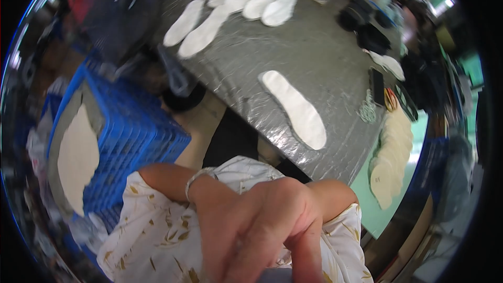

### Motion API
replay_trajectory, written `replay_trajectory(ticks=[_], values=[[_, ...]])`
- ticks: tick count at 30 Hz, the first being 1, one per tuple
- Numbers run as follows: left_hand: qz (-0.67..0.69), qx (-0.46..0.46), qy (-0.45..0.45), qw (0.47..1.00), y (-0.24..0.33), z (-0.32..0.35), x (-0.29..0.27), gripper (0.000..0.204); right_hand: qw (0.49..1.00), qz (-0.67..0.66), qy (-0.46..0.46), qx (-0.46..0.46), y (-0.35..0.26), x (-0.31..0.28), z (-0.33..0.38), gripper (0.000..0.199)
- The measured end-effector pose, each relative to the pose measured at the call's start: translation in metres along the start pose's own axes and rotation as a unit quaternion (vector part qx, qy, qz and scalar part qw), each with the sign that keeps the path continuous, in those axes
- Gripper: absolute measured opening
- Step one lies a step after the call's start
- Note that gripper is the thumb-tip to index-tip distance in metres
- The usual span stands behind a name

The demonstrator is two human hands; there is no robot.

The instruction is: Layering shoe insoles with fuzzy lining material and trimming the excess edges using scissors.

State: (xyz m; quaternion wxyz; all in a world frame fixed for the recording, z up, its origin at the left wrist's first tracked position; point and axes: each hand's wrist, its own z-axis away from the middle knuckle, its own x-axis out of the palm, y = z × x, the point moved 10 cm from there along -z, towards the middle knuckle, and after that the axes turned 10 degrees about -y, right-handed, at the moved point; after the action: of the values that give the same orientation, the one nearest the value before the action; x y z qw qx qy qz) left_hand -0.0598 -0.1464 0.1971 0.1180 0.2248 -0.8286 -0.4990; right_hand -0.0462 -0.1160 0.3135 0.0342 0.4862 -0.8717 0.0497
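Both hands are raised very close to the camera, overlapping and cut off by the lower edge. My left hand (222, 217), below a bracelet (198, 181) on its wrist, has its fingers hidden or out of the picture. My right hand (296, 207) has bent fingers curled downward beside it; a sliver of something grey (291, 275) shows between them, too little to name. Beyond the hands, one white insole (296, 110) lies alone near the table's front edge, touched by neither hand.
More white insoles (204, 34) lie at the table's far left. On the right, a fanned row of cream insole pieces (392, 152) rests near a dark phone-like slab (376, 86) and a coiled pale cord (368, 109). A blue crate (133, 131) stands left of the grey plastic-covered table (236, 78).
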Motion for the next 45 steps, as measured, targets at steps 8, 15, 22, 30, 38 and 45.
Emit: replay_trajectory(ticks=[8,15,22,30,38,45], values=[[-0.109,-0.011,0.335,0.936,0.015,0.072,0.039,0.034,0.938,-0.165,-0.064,0.296,0.044,0.03,0.013,0.046],[-0.112,-0.081,0.6,0.788,0.024,0.151,0.056,0.021,0.913,-0.388,0.093,0.089,0.07,0.041,0.01,0.042],[-0.585,-0.508,0.632,-0.007,0.141,0.259,0.178,0.031,0.926,-0.315,0.025,0.207,0.07,0.04,0.011,0.064],[-0.524,-0.612,0.58,-0.117,0.139,0.308,0.277,0.017,0.81,0.02,0.142,0.569,0.098,-0.048,0.116,0.021],[-0.609,-0.37,0.673,-0.197,0.251,0.3,0.268,0.008,0.725,0.219,0.141,0.638,0.113,-0.097,0.157,0.017],[-0.731,-0.381,0.535,-0.186,0.277,0.293,0.218,0.011,0.702,0.403,0.006,0.587,0.121,-0.111,0.103,0.019]])
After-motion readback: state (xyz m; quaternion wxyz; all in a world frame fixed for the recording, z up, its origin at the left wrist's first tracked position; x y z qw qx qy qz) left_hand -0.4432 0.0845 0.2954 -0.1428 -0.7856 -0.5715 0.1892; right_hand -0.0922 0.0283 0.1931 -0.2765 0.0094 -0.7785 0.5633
